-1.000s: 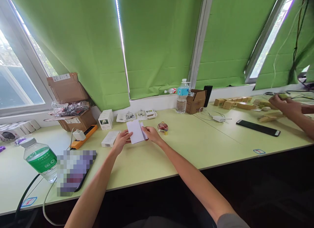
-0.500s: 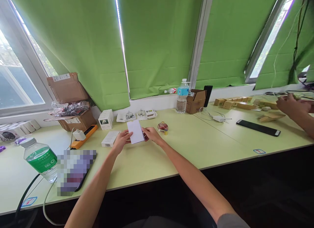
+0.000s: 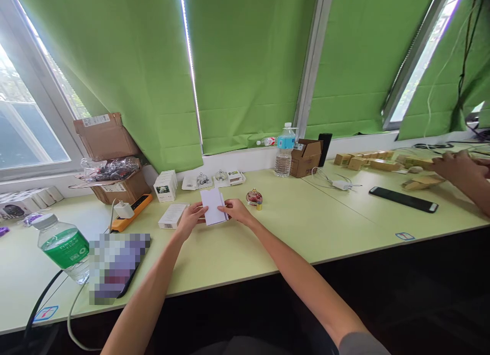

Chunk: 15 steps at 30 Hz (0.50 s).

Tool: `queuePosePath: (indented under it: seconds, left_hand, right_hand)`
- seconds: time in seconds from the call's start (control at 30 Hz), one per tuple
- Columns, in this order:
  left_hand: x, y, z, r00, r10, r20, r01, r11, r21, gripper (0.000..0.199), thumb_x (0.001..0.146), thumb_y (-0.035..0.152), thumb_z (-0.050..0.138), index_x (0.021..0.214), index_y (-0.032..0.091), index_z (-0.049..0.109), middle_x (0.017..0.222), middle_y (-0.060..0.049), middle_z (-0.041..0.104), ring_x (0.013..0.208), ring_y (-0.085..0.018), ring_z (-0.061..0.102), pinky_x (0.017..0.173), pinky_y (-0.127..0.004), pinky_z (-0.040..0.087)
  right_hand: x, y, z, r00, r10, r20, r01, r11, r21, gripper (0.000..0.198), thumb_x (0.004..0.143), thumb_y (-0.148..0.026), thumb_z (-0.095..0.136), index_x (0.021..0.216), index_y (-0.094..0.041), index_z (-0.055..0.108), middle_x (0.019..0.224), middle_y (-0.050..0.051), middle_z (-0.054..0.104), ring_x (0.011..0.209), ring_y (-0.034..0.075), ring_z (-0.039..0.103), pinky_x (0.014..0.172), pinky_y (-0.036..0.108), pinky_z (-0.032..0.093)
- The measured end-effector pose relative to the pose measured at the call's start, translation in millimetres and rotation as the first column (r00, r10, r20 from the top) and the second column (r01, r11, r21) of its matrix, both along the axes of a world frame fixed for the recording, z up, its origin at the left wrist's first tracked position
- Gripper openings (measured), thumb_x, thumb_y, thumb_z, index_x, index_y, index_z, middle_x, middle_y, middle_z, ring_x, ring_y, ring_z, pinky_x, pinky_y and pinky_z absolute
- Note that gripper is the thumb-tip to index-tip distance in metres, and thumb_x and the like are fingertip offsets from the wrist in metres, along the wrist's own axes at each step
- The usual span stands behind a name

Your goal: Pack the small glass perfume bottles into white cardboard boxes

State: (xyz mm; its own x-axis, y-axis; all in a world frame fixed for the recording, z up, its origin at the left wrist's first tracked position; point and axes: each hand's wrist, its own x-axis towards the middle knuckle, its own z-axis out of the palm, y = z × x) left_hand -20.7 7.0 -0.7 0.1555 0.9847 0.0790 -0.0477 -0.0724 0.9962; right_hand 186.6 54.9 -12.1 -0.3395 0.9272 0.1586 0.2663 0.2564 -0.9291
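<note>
A blank white flattened carton [image 3: 214,207] is held up above the table between my hands. My left hand [image 3: 190,217] grips its left edge, with the thumb on the front face. My right hand [image 3: 235,211] pinches the right side, its thumb also on the front and its fingers partly hidden behind. Just right of my right hand stands a small round glass jar [image 3: 254,196] with dark red contents and a gold top. A tiny yellow and blue item [image 3: 259,205] stands against it. On the left, a white box [image 3: 173,216] with a barcode lies close to my left hand.
Behind are a row of white boxes [image 3: 165,185] and open packs with glass jars [image 3: 202,180]. To the left are an orange power strip [image 3: 132,213], a green-labelled bottle [image 3: 63,248] and a blurred-out device [image 3: 118,265]. A black phone [image 3: 403,199] and another person's hands [image 3: 459,166] are right.
My right thumb has moved left onto the carton's front face. The carton has shifted slightly right, and a flap now shows along its right side. The other person's hands moved a little.
</note>
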Motion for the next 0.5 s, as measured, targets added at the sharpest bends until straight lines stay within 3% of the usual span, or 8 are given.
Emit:
queuePosePath:
  seconds: [0.27,0.5]
  left_hand:
    - [0.5,4.5,-9.1,0.993,-0.039,0.114,0.036,0.999,0.028,0.050,0.080,0.039,0.064,0.121,0.015,0.051,0.117,-0.015,0.062,0.096,-0.025,0.065,0.086,-0.044,0.053]
    - [-1.0,8.1,-13.8,0.990,-0.029,0.137,0.022,0.999,0.048,0.046,0.079,0.037,0.066,0.117,0.014,0.053,0.121,-0.016,0.060,0.102,-0.024,0.063,0.093,-0.044,0.050]
  right_hand:
    - [3.5,4.3,-1.5,0.992,-0.096,0.086,0.088,0.991,0.098,0.030,0.075,-0.036,0.063,0.090,-0.011,0.070,0.085,0.007,0.070,0.071,0.016,0.062,0.057,0.021,0.044]
    - [3.1,6.2,-2.6,0.972,-0.155,0.176,0.138,0.985,0.104,0.034,0.077,-0.033,0.063,0.104,-0.012,0.068,0.092,0.008,0.071,0.075,0.018,0.064,0.060,0.022,0.047]
